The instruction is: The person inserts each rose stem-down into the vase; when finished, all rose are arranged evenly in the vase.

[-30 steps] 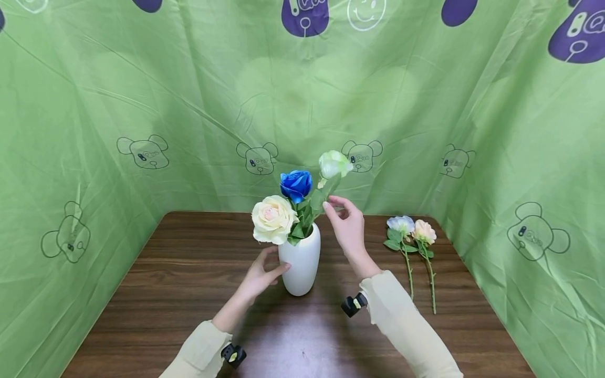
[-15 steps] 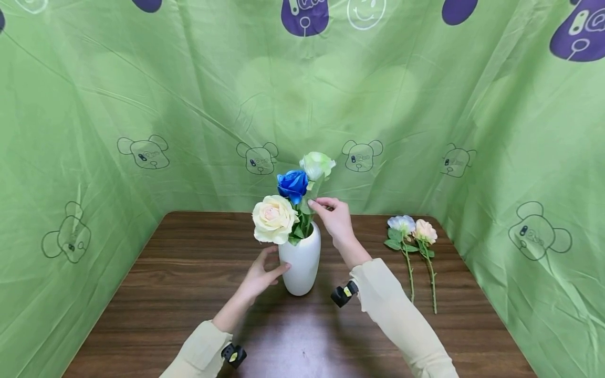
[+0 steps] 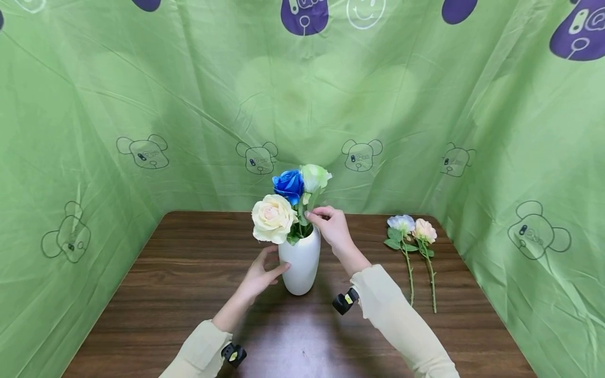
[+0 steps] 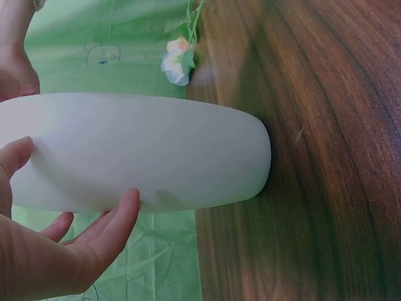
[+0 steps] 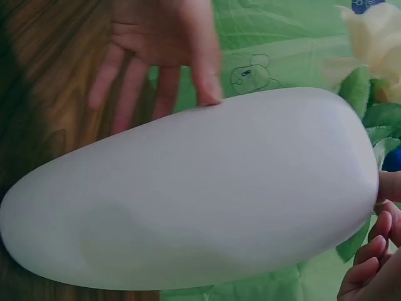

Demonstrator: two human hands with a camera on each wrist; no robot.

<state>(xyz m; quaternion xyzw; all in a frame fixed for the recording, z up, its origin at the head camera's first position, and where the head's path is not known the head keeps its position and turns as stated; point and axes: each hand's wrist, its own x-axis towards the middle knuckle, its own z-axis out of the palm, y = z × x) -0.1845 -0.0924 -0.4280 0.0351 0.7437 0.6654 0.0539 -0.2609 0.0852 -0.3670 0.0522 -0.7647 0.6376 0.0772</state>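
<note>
A white vase [image 3: 301, 268] stands upright on the table. My left hand [image 3: 255, 278] holds its left side, thumb and fingers spread around the wall, as the left wrist view also shows with fingertips against the vase [image 4: 163, 150]. Above the rim, my right hand [image 3: 333, 228] pinches the leafy stem of a pale green-white rose [image 3: 315, 177]; the stem's lower end is hidden behind the rim. A blue rose [image 3: 288, 185] and a large cream rose [image 3: 273, 218] lean out of the vase on the left. Green leaves crowd its mouth in the right wrist view.
To the right on the dark wooden table [image 3: 189, 283] lie a pale blue flower [image 3: 401, 223] and a peach flower [image 3: 424, 231], stems toward the front. A green printed curtain [image 3: 198, 105] encloses the back and both sides.
My right hand has moved left, then slightly down, bringing the green-white rose closer to the vase and lower. The blue rose has shifted slightly left. My left hand stays on the vase.
</note>
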